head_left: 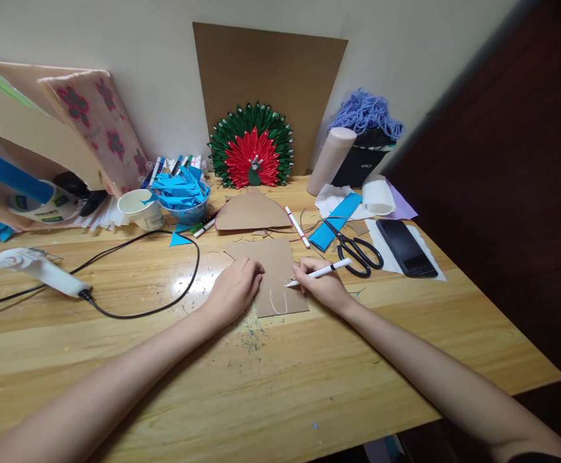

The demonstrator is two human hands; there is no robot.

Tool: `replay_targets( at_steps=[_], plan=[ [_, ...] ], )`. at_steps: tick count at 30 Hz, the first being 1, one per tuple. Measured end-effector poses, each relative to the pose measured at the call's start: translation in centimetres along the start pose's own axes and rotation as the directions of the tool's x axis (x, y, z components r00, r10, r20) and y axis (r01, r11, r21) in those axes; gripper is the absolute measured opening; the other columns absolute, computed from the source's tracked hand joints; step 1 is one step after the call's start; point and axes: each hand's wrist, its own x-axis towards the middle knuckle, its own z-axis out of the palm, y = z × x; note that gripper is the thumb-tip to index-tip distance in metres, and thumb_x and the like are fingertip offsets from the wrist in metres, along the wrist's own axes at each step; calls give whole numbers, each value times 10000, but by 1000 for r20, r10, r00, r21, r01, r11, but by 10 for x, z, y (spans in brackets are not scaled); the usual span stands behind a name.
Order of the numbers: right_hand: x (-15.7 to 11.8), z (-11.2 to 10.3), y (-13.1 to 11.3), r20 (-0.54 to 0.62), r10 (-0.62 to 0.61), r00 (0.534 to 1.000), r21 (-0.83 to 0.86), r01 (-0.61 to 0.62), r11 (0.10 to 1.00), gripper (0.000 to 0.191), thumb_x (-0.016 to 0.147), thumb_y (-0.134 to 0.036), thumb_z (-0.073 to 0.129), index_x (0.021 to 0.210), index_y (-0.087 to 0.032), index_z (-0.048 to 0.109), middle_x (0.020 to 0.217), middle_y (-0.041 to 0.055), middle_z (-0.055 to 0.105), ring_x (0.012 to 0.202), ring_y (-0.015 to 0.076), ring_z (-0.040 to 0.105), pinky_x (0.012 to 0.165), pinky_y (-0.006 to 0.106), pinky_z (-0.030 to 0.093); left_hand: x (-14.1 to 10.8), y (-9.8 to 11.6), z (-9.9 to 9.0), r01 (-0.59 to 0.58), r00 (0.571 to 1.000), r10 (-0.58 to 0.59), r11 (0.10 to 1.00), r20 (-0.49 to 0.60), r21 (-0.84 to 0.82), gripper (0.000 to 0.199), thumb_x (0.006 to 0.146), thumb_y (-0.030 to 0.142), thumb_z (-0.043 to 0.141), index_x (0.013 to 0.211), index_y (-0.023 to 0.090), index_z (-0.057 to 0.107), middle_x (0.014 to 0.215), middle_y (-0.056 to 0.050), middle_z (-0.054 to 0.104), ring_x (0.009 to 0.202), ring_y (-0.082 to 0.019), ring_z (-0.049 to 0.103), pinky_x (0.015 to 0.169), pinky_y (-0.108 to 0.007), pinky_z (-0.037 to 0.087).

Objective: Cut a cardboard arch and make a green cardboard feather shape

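Observation:
In my right hand (322, 284) is a white marker (326, 271), its tip at a piece of brown cardboard (273, 263). A white U-shaped line (279, 310) shows on the cardboard's near part. My left hand (236, 286) lies on the left side of the cardboard, fingers together and bent, palm down; nothing shows in it. Just behind lies a half-round cardboard piece (251, 213) with a dark reddish edge. Another marker (297, 227) rests to its right.
Black-handled scissors (357, 251), a phone (408, 247) and a blue strip (335, 220) lie right. At left are a corded glue gun (44, 270), a paper cup (140, 209) and a bowl of blue scraps (182, 193). A red-green peacock craft (254, 148) stands behind.

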Motion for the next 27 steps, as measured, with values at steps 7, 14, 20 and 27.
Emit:
replay_targets(
  at_steps=[7, 14, 20, 27],
  plan=[
    [1, 0, 6, -31, 92, 995, 164, -85, 983, 386, 809, -359, 531, 496, -199, 372, 452, -39, 440, 597, 170, 625, 537, 240, 444, 1, 1, -1, 12, 1000, -12, 1000, 15, 3, 135, 888, 217, 390, 950, 173, 502, 889, -60, 588, 787, -184, 553, 668, -306, 432],
    [-1, -1, -2, 22, -7, 1000, 73, 6, 997, 373, 827, -384, 537, 517, -184, 480, 466, -18, 549, 471, 119, 530, 537, 244, 420, 1, 1, -1, 17, 1000, -17, 1000, 16, -1, 146, 892, 225, 386, 957, 173, 506, 892, -61, 597, 792, -187, 560, 667, -307, 433],
    [0, -1, 1, 7, 16, 1000, 11, -16, 1000, 356, 802, -275, 531, 480, -195, 404, 457, -35, 479, 487, 121, 515, 509, 232, 395, 1, 1, 0, 16, 1000, -16, 1000, 17, -2, 146, 888, 221, 395, 965, 168, 507, 893, -61, 593, 793, -188, 554, 674, -310, 434],
    [2, -2, 4, -35, 54, 998, 138, -49, 989, 372, 818, -382, 533, 513, -197, 431, 435, -35, 489, 514, 140, 572, 539, 242, 442, 1, 1, -1, 15, 1000, -15, 1000, 15, -6, 148, 886, 217, 388, 957, 170, 508, 887, -63, 592, 780, -184, 553, 666, -308, 432]
  ],
)
